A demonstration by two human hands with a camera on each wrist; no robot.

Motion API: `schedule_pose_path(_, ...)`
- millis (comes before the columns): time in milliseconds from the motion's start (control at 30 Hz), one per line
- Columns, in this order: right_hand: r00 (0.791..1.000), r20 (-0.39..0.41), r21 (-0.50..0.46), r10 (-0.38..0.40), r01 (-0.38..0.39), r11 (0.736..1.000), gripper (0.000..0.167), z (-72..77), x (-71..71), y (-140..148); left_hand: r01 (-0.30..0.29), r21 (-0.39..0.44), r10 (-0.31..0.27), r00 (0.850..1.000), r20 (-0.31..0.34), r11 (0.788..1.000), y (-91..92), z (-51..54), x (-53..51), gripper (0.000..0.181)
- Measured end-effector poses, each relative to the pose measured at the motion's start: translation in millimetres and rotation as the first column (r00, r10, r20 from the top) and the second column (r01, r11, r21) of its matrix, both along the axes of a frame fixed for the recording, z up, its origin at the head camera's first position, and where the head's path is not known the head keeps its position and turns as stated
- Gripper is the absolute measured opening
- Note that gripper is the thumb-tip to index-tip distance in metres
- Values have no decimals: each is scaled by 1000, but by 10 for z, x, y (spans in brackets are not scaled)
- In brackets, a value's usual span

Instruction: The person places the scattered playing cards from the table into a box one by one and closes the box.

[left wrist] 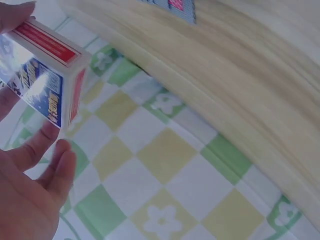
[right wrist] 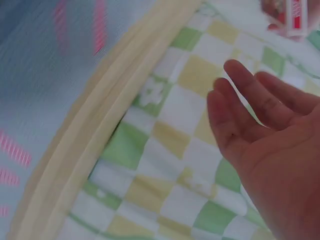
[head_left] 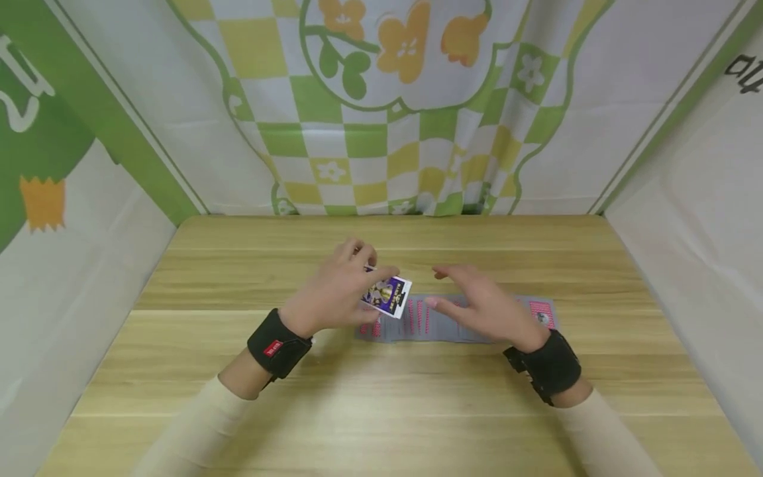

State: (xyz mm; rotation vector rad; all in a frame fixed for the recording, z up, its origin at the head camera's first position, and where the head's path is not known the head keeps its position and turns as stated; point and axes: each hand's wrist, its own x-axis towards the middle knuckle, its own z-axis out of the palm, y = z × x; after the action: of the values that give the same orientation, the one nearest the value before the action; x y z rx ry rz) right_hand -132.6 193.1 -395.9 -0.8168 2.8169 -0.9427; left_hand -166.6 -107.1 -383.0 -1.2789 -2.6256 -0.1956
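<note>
My left hand [head_left: 334, 291] holds a small card box [head_left: 389, 295] between thumb and fingers, tilted above the left end of a row of cards. Its purple-blue printed face shows in the head view; red-and-white sides show on the card box [left wrist: 47, 42] in the left wrist view. The spread cards [head_left: 441, 328] lie overlapping in a long strip, grey-blue with pink patterned slivers. Over the right part of the strip, my right hand [head_left: 485, 305] hovers with nothing in it, fingers extended and thumb apart. It partly hides the cards beneath.
A light wooden table [head_left: 405, 411] carries the cards. Behind its far edge hangs a green, yellow and white checked curtain [head_left: 369, 139]. White cloth walls [head_left: 685, 218] stand along both sides. A black band is on each wrist.
</note>
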Motion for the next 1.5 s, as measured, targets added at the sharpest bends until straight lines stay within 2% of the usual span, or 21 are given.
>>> schedule_pose_path(100, 1000, 19, -59, 7, -6, 998, 68, 36, 35, -110, 21, 33, -21, 1000, -11, 999, 37, 1, 40, 67)
schedule_pose_path(200, 1000, 30, -99, 0, 3, 995, 63, 78, 34, -227, 10, 67, -9, 1000, -13, 998, 61, -6, 77, 67)
schedule_pose_path(333, 999, 28, -138, 16, -12, 990, 44, 144, 12, -352, -17, 128, 17, 1000, 2, 992, 72, -12, 121, 69)
schedule_pose_path(433, 999, 49, -181, 22, -13, 983, 33, 178, 12, -400, -7, 188, 3, 1000, 24, 982, 76, 3, 146, 67)
schedule_pose_path(567, 991, 129, -260, 18, 17, 965, 33, 190, 37, -427, 21, 236, -32, 998, 44, 971, 70, 29, 173, 67)
schedule_pose_path(667, 991, 134, -275, 28, 10, 961, 38, 188, 54, -443, 15, 235, -34, 996, 78, 972, 45, 41, 207, 67)
schedule_pose_path(767, 997, 66, -242, 30, -14, 970, 47, 201, 67, -459, -2, 221, -22, 994, 107, 975, 16, 58, 241, 68)
schedule_pose_path(900, 997, -68, -178, 36, -48, 983, 47, 234, 90, -456, -6, 206, -19, 993, 116, 979, -5, 92, 257, 69)
schedule_pose_path(1133, 963, -270, -148, -13, -28, 989, 36, 245, 110, -431, -26, 264, -15, 988, 152, 964, -29, 152, 264, 78)
schedule_pose_path(1233, 952, -306, -178, -28, -28, 984, 29, 229, 115, -452, -9, 295, -39, 987, 156, 955, -28, 162, 262, 68)
schedule_pose_path(1300, 958, -285, -219, -28, -37, 975, 24, 223, 118, -473, 13, 313, -63, 986, 151, 950, -24, 161, 254, 58)
schedule_pose_path(1367, 975, -221, -271, -28, -33, 962, 21, 223, 142, -502, 36, 321, -81, 988, 128, 946, -29, 157, 259, 50)
schedule_pose_path(1433, 993, -110, -335, -31, -8, 942, 21, 234, 166, -530, 46, 315, -85, 990, 113, 948, -35, 157, 263, 50)
schedule_pose_path(1500, 999, 14, -400, -33, 36, 916, 24, 249, 187, -553, 43, 306, -78, 991, 106, 951, -44, 163, 268, 58)
